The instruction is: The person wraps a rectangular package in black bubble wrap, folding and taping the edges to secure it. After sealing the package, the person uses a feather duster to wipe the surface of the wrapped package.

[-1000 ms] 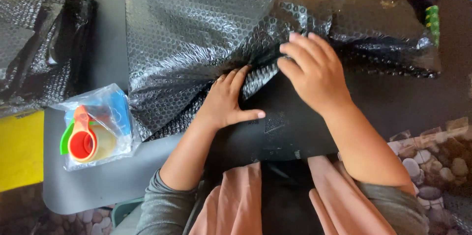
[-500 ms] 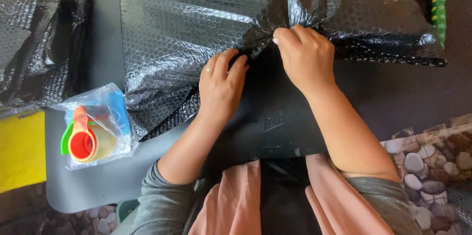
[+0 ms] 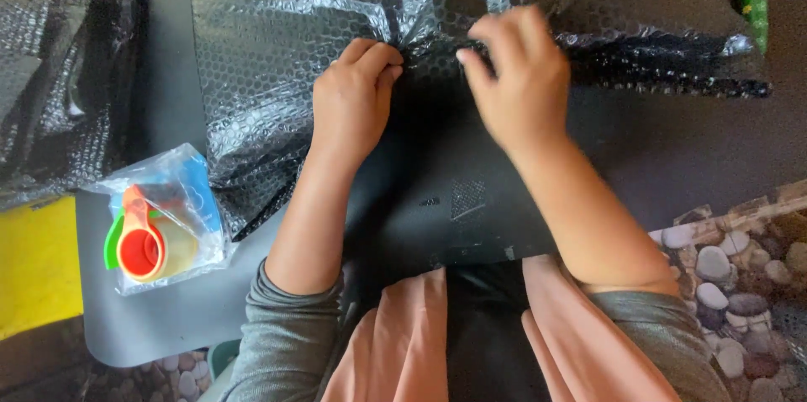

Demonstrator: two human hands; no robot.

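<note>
Both hands have slid up the desk [image 3: 168, 318], pushing the black bubble wrap [image 3: 286, 57] back. The left hand [image 3: 353, 99] and right hand [image 3: 513, 82] each pinch its bunched edge.

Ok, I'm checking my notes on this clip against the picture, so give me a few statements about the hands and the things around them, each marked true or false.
1. Both hands grip the black bubble wrap. True: the left hand and the right hand pinch its bunched edge.
2. The clear bag of coloured measuring cups lies to the person's right. False: it lies to the left, apart from both hands.
3. The bag of cups is in the left hand. False: it rests on the grey table, untouched.
4. A flat black item lies below the hands, partly under the wrap. True.
5. A yellow sheet shows at the left edge. True.
</note>
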